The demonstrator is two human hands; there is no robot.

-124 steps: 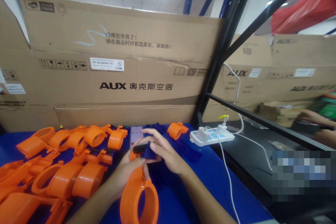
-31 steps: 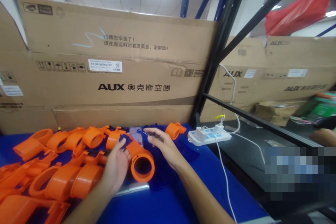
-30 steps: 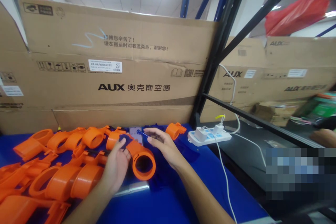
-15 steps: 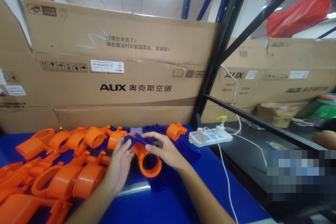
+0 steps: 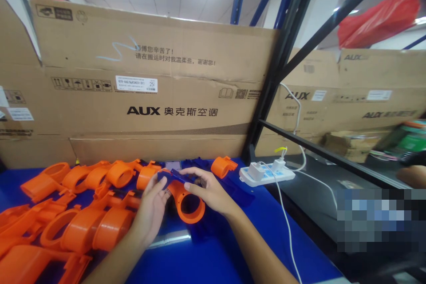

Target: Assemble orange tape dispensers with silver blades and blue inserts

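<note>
At lower centre of frame, the blue strip (image 5: pixel 179 177) pinched in my right grip (image 5: pixel 209 191) no longer stands apart: it overlaps the orange holder (image 5: pixel 180 206) my left grip (image 5: pixel 153 207) clasps, seemingly bringing both together.

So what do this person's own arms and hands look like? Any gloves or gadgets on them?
The left hand and right hand are both ungloved, with no ring or wristwatch that shows. The left forearm and right forearm are bare as far as the picture reaches, with no sleeve in view. No cables or markings can be seen on them.
</note>
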